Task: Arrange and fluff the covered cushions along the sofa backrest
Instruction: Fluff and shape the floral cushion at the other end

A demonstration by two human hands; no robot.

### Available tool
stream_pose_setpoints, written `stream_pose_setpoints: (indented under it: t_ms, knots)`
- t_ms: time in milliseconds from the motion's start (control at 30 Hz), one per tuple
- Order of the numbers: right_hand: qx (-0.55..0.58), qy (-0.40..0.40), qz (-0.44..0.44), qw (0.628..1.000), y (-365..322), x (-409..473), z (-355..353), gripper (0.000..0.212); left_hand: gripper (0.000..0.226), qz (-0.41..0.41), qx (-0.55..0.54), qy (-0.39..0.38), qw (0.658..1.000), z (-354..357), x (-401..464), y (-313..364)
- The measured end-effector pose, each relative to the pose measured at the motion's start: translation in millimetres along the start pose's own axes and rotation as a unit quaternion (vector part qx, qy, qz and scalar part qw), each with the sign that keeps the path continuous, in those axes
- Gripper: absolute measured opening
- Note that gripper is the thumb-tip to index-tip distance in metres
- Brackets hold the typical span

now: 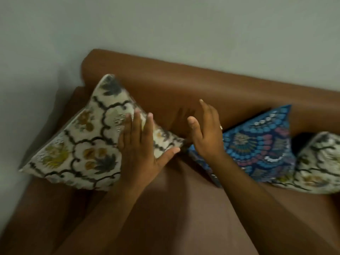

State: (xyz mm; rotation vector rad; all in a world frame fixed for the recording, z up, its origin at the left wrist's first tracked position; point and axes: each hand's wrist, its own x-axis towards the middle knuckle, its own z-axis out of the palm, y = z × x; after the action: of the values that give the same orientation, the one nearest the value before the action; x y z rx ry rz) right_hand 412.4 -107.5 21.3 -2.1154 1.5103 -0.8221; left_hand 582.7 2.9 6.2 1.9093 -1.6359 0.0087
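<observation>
Left grip (139, 144) flat on cream cushion (82, 140).

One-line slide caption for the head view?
Left hand flat on cream floral cushion, right hand open beside blue cushion.

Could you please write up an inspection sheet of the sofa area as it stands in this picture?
Surface: brown sofa, seat bare in the middle; backrest against the wall.
Job's things: cream floral cushion propped at the left end; blue patterned cushion leaning on the backrest; second cream floral cushion at the right edge, partly cut off.
Clutter: nothing seen.
Hands: left hand flat on the cream floral cushion, fingers spread; right hand open, in front of the blue patterned cushion, contact unclear; ring on it.
Cables: nothing seen.
Surroundings: plain pale wall behind and to the left.
</observation>
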Motion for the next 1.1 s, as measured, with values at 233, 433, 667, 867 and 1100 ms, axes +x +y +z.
stream_pose_setpoints:
  t_ms: [233,433,667,867,1100]
  knots:
    - [-0.082,0.094,0.094,0.988,192,-37,-204,0.092,0.096,0.135,-0.099,-0.11,0.98,90,31,229]
    - [-0.093,0.107,0.186,0.972,373,-81,-316,0.083,0.099,0.138,-0.125,-0.229,0.955,205,25,413]
    - [-0.022,0.135,0.286,0.948,531,-118,-376,0.084,0.098,0.223,0.035,-0.277,0.934,314,57,517]
    - [0.218,0.235,0.448,0.835,618,-96,-371,0.097,0.132,0.26,0.216,-0.281,0.898,377,80,571]
    - [0.258,0.318,0.488,0.77,644,-56,-357,0.064,0.102,0.168,0.141,-0.268,0.938,407,84,585]
